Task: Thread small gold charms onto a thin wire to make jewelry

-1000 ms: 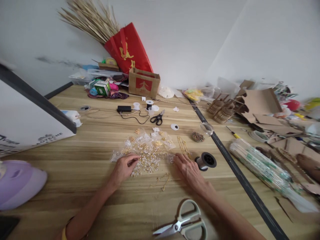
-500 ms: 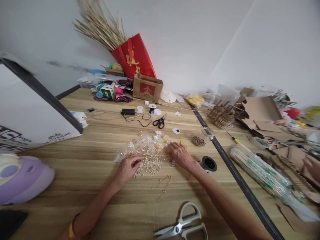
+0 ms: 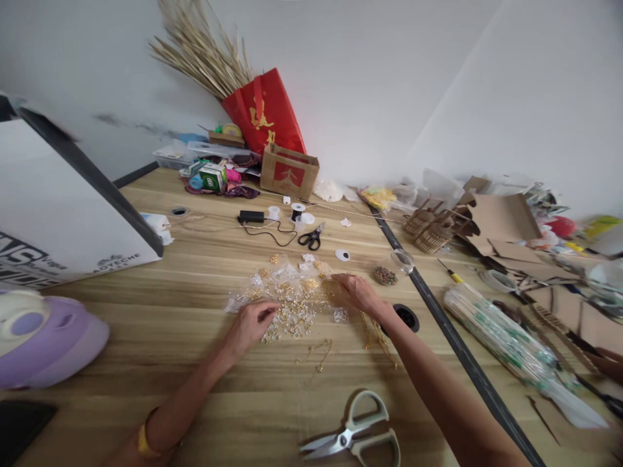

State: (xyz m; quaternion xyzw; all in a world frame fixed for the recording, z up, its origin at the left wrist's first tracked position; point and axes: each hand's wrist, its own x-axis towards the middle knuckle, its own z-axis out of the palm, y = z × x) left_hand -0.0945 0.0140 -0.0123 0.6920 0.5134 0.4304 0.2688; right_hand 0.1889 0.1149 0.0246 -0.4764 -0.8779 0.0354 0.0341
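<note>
The table (image 3: 146, 337) is pale wood with brown grain streaks, crossed by a black strip (image 3: 438, 305). Gold pieces (image 3: 292, 301) sit in clear bags mid-table. At the far edge are a red bag (image 3: 265, 113) with gold marks and a brown bag (image 3: 289, 172) with a red panel. The scissors (image 3: 360, 434) at the near edge have grey handles.

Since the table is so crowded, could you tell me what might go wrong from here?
1. The right hand reaches past the gold chains; its forearm might drag or tangle them.
2. The left hand rests on the loose findings, which could scatter.
3. The scissors lie near both forearms.
</note>
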